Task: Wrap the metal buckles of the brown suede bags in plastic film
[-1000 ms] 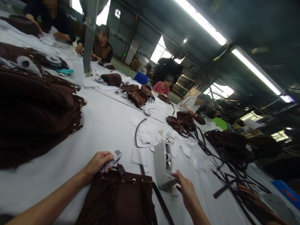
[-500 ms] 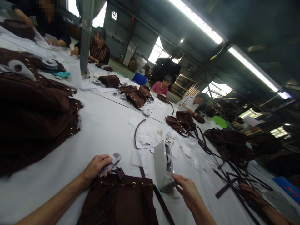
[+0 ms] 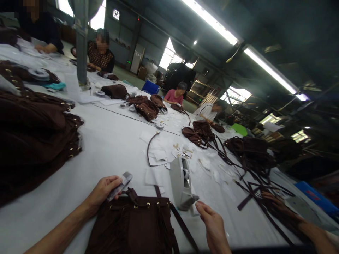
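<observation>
My left hand (image 3: 104, 192) is closed on a small clear-plastic-wrapped piece (image 3: 126, 179), greyish where it shows above the fingers; what is inside cannot be made out. Just below lies a dark brown bag (image 3: 144, 225) with gold eyelets, a drawstring along its top and a strap (image 3: 182, 224) running off to its right. A grey tape dispenser (image 3: 178, 183) stands on the table beyond the bag's right corner. My right hand (image 3: 212, 220) is beside the dispenser's front end, thumb and forefinger pinched together. Whatever may be between those fingertips is too small to tell.
Piled brown bags (image 3: 39, 134) cover the table's left side. White paper pieces (image 3: 156, 153) and a thin brown strip (image 3: 148, 150) lie ahead. At right, a co-worker's hand (image 3: 278, 204) rests among dark straps (image 3: 251, 190). Other people sit along the far side, near a metal post (image 3: 81, 42).
My right hand has drawn back slightly from the dispenser's front end, toward the lower right. My left hand still grips the wrapped piece. The whole view has shifted a little.
</observation>
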